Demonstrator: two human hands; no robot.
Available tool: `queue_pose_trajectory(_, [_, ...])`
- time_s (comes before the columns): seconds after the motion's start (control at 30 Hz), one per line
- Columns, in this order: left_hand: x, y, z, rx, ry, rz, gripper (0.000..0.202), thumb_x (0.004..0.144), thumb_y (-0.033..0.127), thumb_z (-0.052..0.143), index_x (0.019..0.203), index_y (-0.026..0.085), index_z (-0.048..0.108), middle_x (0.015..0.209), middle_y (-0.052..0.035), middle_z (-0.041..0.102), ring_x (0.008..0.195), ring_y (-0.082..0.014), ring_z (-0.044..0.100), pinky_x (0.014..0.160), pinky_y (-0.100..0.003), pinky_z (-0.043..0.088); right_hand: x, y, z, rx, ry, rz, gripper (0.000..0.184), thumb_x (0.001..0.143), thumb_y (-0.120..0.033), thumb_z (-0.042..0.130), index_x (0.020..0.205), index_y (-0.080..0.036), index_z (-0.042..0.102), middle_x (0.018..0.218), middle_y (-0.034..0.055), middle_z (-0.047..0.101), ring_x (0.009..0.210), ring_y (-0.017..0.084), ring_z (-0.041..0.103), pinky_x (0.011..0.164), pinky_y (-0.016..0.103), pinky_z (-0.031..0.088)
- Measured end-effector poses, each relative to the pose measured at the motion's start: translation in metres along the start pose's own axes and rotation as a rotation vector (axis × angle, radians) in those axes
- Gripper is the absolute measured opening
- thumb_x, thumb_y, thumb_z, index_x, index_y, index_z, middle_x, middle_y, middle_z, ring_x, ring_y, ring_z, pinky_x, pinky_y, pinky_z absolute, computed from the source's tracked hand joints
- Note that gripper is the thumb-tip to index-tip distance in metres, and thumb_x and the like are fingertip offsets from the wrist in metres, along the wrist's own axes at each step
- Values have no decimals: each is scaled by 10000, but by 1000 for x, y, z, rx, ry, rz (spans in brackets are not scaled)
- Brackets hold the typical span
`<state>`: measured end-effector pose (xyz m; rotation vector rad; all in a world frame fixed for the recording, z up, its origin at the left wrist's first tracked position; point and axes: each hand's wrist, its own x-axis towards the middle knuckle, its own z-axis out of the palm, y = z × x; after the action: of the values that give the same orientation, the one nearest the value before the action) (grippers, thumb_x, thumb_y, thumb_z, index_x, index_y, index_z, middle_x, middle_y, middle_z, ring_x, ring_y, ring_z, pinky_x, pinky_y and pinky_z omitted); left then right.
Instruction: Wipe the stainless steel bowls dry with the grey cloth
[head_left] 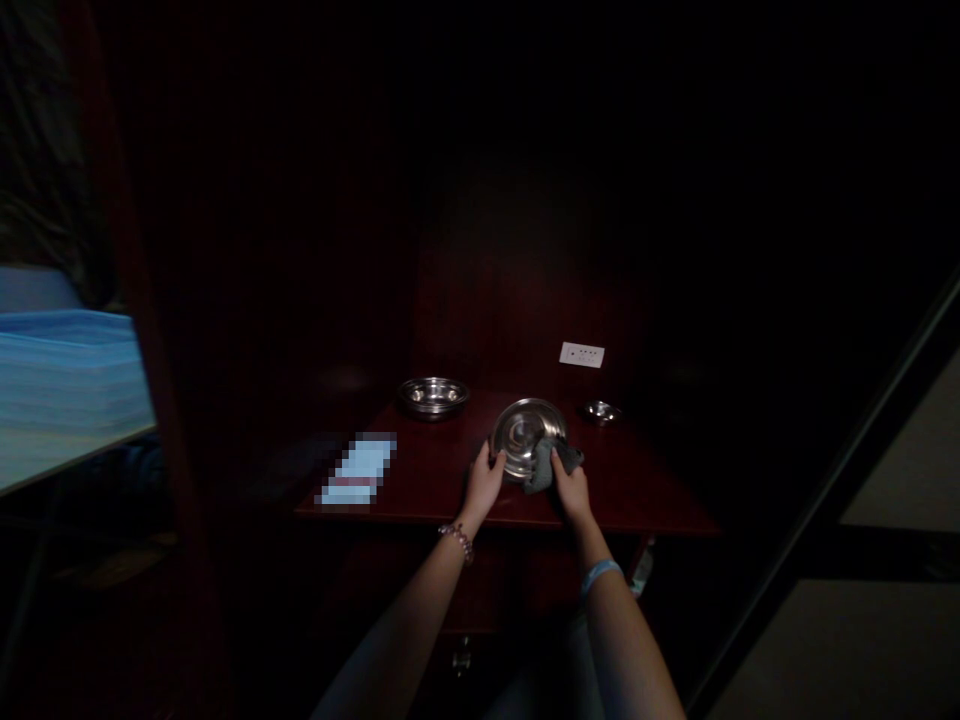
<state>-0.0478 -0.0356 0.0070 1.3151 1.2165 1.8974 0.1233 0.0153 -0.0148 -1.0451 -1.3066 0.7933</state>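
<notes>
A round, shiny metal bowl (521,430) is tilted up above the dark red desk (435,480), its inside facing me. My left hand (485,478) grips its left rim, thumb on the near side. Bunched in my right hand (571,485) is a grey cloth (541,468), pressed against the bowl's lower right part. The fingers behind the bowl and the cloth are hidden. Farther back on the left stands a wider metal bowl (433,397), which may be several stacked together. A small metal bowl (601,412) sits at the back right.
A blurred-out, pale flat item (358,470) lies at the desk's left front. On the back wall is a white socket plate (582,355). Light blue plastic containers (71,370) stand at far left beyond a dark red panel. Much of the surroundings is too dark to make out.
</notes>
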Motion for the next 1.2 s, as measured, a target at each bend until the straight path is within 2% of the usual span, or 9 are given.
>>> queue_pose_trajectory(0.1, [1, -1, 0, -16, 3, -11, 387, 819, 284, 612, 1187, 167, 592, 1129, -103, 705, 1067, -230, 652, 973, -363, 474, 0, 0, 0, -2, -6, -6, 506, 784, -568, 613, 1030, -143, 734, 969, 112, 761, 985, 266, 698, 883, 332, 522])
queue_pose_trajectory(0.17, [2, -3, 1, -27, -13, -25, 383, 815, 304, 629, 1174, 174, 592, 1136, -103, 703, 1077, -231, 648, 971, -357, 475, 0, -1, 0, -6, -2, -7, 511, 785, -568, 609, 1035, -139, 731, 971, 111, 760, 992, 266, 697, 886, 329, 521])
queue_pose_trajectory(0.37, [5, -14, 2, 0, -107, 23, 443, 767, 367, 697, 1150, 169, 592, 1159, -113, 693, 1068, -230, 650, 969, -370, 474, -1, -2, -1, -38, -1, -8, 512, 791, -565, 598, 1030, -133, 730, 983, 122, 758, 992, 270, 698, 890, 332, 520])
queue_pose_trajectory(0.53, [3, -18, 2, 81, -183, 9, 545, 726, 385, 740, 1205, 189, 568, 1161, -103, 698, 1060, -230, 659, 955, -370, 482, -3, -1, -1, -64, 1, -4, 528, 809, -570, 568, 1051, -127, 720, 1016, 136, 750, 998, 274, 698, 886, 341, 524])
queue_pose_trajectory(0.63, [3, -19, 3, 100, -213, -7, 540, 716, 383, 750, 1188, 187, 577, 1164, -110, 698, 1068, -232, 657, 955, -374, 481, -3, -1, -1, -96, -8, -15, 518, 810, -571, 562, 1036, -135, 725, 1010, 137, 751, 992, 275, 700, 879, 345, 527])
queue_pose_trajectory(0.87, [8, -27, 2, 127, -165, 19, 439, 755, 317, 697, 1145, 153, 580, 1173, -136, 684, 1087, -239, 642, 979, -396, 460, -3, -5, 1, -233, -81, -6, 494, 797, -563, 582, 1001, -141, 741, 991, 141, 754, 954, 272, 709, 858, 335, 526])
queue_pose_trajectory(1.07, [7, -23, 0, 118, -101, 10, 571, 765, 277, 660, 1274, 139, 442, 1282, -161, 614, 1187, -231, 584, 1045, -364, 399, -5, -8, 2, -218, -101, 3, 500, 764, -561, 617, 969, -122, 743, 941, 124, 760, 903, 262, 713, 828, 323, 531])
queue_pose_trajectory(1.2, [5, -21, 0, 84, -101, -40, 506, 806, 299, 607, 1241, 159, 390, 1198, -152, 650, 1088, -214, 634, 982, -365, 446, -5, -9, 3, -177, -120, 6, 498, 725, -556, 652, 953, -123, 744, 922, 102, 762, 894, 264, 707, 818, 333, 535])
